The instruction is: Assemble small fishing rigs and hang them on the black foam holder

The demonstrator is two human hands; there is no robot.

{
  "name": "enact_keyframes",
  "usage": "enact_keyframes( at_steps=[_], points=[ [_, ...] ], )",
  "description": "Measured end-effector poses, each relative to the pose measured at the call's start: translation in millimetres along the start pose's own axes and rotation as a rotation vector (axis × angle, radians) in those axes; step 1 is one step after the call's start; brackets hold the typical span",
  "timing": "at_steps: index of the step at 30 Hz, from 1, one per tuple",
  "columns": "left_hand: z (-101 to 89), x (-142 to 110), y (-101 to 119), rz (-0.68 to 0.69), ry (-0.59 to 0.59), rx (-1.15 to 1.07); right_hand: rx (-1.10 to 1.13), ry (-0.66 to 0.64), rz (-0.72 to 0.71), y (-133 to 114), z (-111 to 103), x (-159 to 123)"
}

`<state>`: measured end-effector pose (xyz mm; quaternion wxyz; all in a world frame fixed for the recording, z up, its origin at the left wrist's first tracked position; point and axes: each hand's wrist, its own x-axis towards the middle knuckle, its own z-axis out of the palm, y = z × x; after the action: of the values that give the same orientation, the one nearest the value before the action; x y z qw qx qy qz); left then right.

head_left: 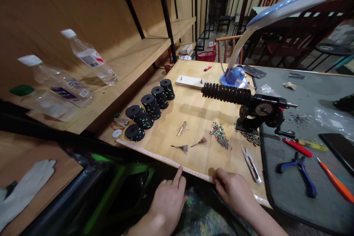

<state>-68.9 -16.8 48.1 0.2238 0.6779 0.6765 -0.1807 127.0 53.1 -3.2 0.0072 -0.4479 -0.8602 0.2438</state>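
Observation:
My left hand (pixel 168 199) rests at the near edge of the wooden table (pixel 193 118), index finger stretched out and touching the measuring tape (pixel 155 154) fixed along that edge, other fingers loosely curled. My right hand (pixel 233 190) lies just to its right, fingers curled over the same edge, holding nothing I can make out. Ahead of them lie small feathery lures (pixel 182 148), a heap of coloured beaded pins (pixel 219 134) and small snips (pixel 251 164).
Stacks of black spools (pixel 151 107) line the left. A winding machine with a ribbed black shaft (pixel 249 105) and a blue lamp (pixel 235 75) stand behind. Pliers (pixel 300 167) and red and orange tools lie on a grey mat (pixel 301 191). Water bottles (pixel 61 81) sit on the shelf.

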Motion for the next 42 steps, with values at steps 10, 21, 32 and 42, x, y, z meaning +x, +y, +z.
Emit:
enact_keyframes(
  at_steps=[10, 21, 32, 42],
  points=[
    [6.3, 1, -3, -0.001, 0.046, -0.022, 0.143, 0.005, 0.01, 3, -5, -5],
    [-4.3, 14, 9, 0.29, 0.331, -0.771, 0.37, 0.059, -0.005, -3, -27, -14],
    [2.3, 36, 21, 0.422, 0.2, -1.191, 0.454, 0.079, -0.032, -3, -42, -22],
    [-1.0, 34, 23, 0.447, 0.212, -1.279, 0.404, 0.132, -0.013, -6, -38, -21]
  ],
)
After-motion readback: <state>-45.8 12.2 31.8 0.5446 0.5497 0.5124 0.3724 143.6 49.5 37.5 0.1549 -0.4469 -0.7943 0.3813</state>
